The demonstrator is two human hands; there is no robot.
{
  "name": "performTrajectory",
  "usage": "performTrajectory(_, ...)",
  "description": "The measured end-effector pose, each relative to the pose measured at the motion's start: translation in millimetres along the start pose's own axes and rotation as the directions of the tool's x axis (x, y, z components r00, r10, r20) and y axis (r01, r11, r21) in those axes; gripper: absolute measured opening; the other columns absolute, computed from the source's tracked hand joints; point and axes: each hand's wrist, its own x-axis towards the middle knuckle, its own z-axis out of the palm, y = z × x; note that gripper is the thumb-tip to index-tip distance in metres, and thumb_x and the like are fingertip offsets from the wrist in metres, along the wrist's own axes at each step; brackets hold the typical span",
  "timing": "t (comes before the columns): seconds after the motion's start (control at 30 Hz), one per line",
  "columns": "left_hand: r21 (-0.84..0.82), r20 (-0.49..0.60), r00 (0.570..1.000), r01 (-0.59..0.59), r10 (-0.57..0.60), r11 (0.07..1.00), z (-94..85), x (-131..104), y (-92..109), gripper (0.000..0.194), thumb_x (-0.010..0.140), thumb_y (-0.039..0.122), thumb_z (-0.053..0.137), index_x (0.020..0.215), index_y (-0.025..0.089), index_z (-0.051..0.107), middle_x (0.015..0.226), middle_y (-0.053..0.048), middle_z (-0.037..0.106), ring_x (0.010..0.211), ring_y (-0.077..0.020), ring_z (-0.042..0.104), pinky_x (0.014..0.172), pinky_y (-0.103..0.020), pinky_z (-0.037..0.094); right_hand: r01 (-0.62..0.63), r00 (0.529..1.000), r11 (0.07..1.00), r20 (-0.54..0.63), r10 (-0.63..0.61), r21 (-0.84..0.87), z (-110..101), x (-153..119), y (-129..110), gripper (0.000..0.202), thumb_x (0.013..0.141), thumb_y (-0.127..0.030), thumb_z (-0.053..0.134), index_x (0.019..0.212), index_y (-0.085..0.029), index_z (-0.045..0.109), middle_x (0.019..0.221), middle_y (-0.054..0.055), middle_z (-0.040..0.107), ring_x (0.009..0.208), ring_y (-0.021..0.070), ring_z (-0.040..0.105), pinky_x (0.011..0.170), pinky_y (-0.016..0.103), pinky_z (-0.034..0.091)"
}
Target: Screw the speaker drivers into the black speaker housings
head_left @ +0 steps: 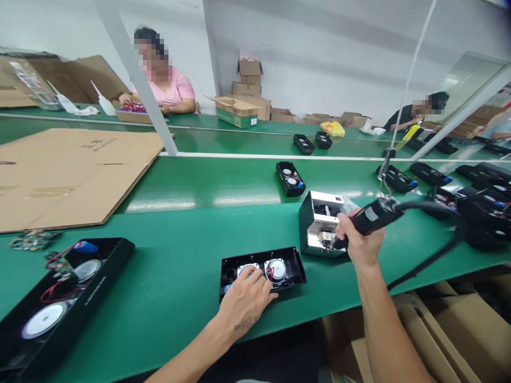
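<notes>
Hands: right hand (363,247) closed around a black corded tool (377,215); left hand (247,295) laid over the black casing (294,266), fingers curved — whether it grips, I cannot tell.
Worktop (171,292): green, beneath the casing.
Casing: open side up, near the worktop's front edge.
Machine (317,221): silver-fronted, just beyond the casing's right end.
Speakers (278,272): two inside the casing — left one partly covered.

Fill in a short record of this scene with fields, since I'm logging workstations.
Left hand: at the open black casing, fingers over one of two round white parts
Right hand: grips a black handheld tool
Tool tip: near a silver-and-black device; contact unclear
Bench left: another open casing, circuit boards, flat cardboard
Across: person in pink, person in dark top
</notes>
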Motion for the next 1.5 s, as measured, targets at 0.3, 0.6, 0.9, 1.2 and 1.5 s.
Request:
performTrajectory(0.3, 0.001, 0.011, 1.0, 0.007, -0.007, 1.0, -0.9, -0.4, 0.2, 0.032, 0.104, 0.044, 0.071, 0.085, 0.019, 0.064, 0.08, -0.004, 0.065, 0.083, -0.0251, 0.063, 0.085, -0.043, 0.051, -0.131, 0.991, 0.976, 0.047, 0.125, 0.175, -1.2, -26.4, -41.1, 0.025, 0.083, -0.028, 0.089, 0.097, -0.022, 0.068, 0.052, -0.009, 0.055, 0.04, 0.0104, 0.049, 0.044, 0.025, 0.042)
performTrajectory(0.6, -0.01, -0.01, 1.0, 0.009, -0.01, 1.0, 2.2, -2.4, -0.5, 0.032, 0.107, 0.042, 0.068, 0.086, 0.019, 0.064, 0.08, -0.003, 0.065, 0.085, -0.0257, 0.063, 0.087, -0.044, 0.049, 0.015, 0.971, 0.993, -0.237, 0.012, 0.115, -6.1, 6.2, -22.2, 0.03, 0.077, -0.028, 0.091, 0.092, -0.02, 0.066, 0.053, -0.009, 0.056, 0.042, 0.0111, 0.049, 0.047, 0.026, 0.044)
performTrajectory(0.9, -0.016, -0.002, 1.0, 0.011, -0.011, 1.0, -5.4, 0.2, -0.1, 0.031, 0.111, 0.037, 0.059, 0.086, 0.019, 0.064, 0.082, -0.003, 0.067, 0.086, -0.0247, 0.064, 0.092, -0.044, 0.05, 0.038, 0.988, 0.998, -0.148, -0.045, -0.052, 2.4, 16.2, 8.1, 0.032, 0.082, -0.041, 0.089, 0.088, -0.022, 0.064, 0.053, -0.008, 0.059, 0.041, 0.0127, 0.053, 0.046, 0.027, 0.045)
performTrajectory(1.2, -0.008, -0.017, 1.0, 0.003, -0.003, 1.0, -4.3, 0.9, -0.3, 0.031, 0.108, 0.039, 0.066, 0.085, 0.018, 0.065, 0.08, -0.003, 0.068, 0.085, -0.0249, 0.064, 0.089, -0.043, 0.05, -0.283, 0.949, 0.938, 0.087, 0.304, -0.198, -10.3, -23.5, 16.6, 0.039, 0.08, -0.047, 0.092, 0.093, -0.019, 0.068, 0.051, -0.007, 0.056, 0.041, 0.0131, 0.05, 0.042, 0.026, 0.041)
performTrajectory(1.5, -0.021, 0.008, 1.0, 0.017, -0.017, 1.0, -3.3, 0.1, 0.1, 0.033, 0.107, 0.042, 0.067, 0.085, 0.019, 0.064, 0.08, -0.003, 0.067, 0.084, -0.0247, 0.064, 0.086, -0.043, 0.052, -0.261, 0.961, 0.942, 0.155, 0.231, 0.213, -3.5, -65.7, -31.6, 0.022, 0.09, -0.031, 0.084, 0.102, -0.024, 0.068, 0.055, -0.009, 0.052, 0.041, 0.0107, 0.047, 0.044, 0.025, 0.041)
